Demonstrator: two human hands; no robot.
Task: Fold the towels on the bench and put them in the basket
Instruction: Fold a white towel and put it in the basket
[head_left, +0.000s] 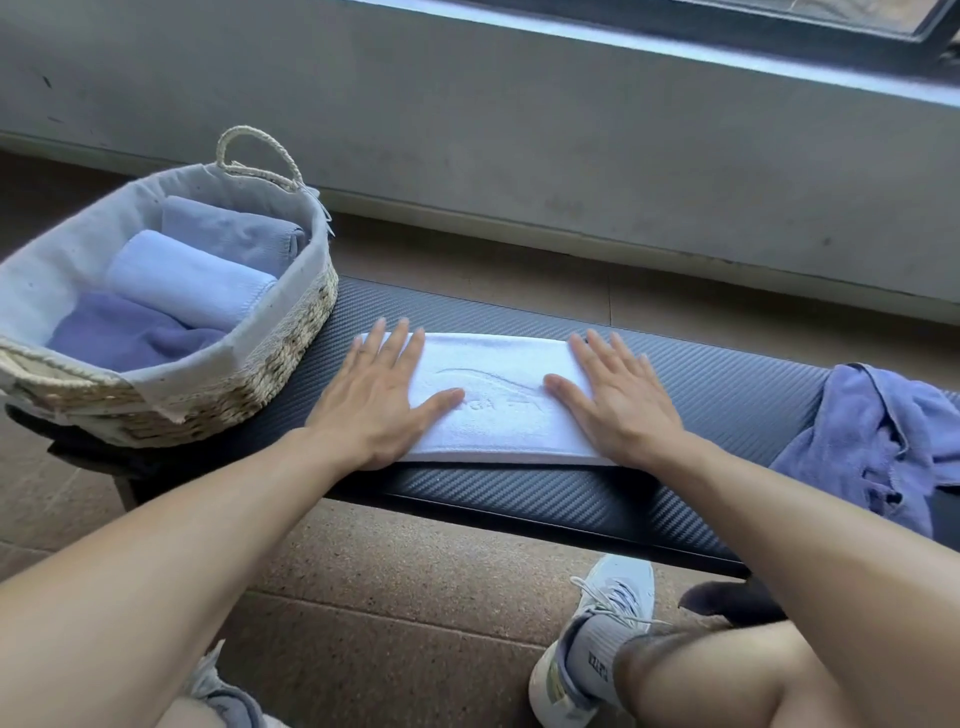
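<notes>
While we look down at the table (701, 384), a dark padded bench with a ribbed cover, we see the white towel (498, 400) lying folded into a long flat band across its middle, its near edge close to the table's front edge. Our left hand (382, 395) lies flat on the towel's left end and our right hand (621, 400) flat on its right end; neither has a grip on anything, the fingers being straight and spread, palms pressing the cloth. At the left end of the table stands the basket (291, 358), woven, with a pale cloth lining and a rope handle, and it sits just beside our left hand. Inside it we count a grey-blue towel (228, 228) at the back, a light blue rolled towel (192, 280) in the middle and a purple towel (130, 332) at the front. Toward the right end of the table a crumpled purple towel (883, 431) hangs partly over the front edge. Below the table we see a pale sneaker (597, 634) on the floor (415, 571).
</notes>
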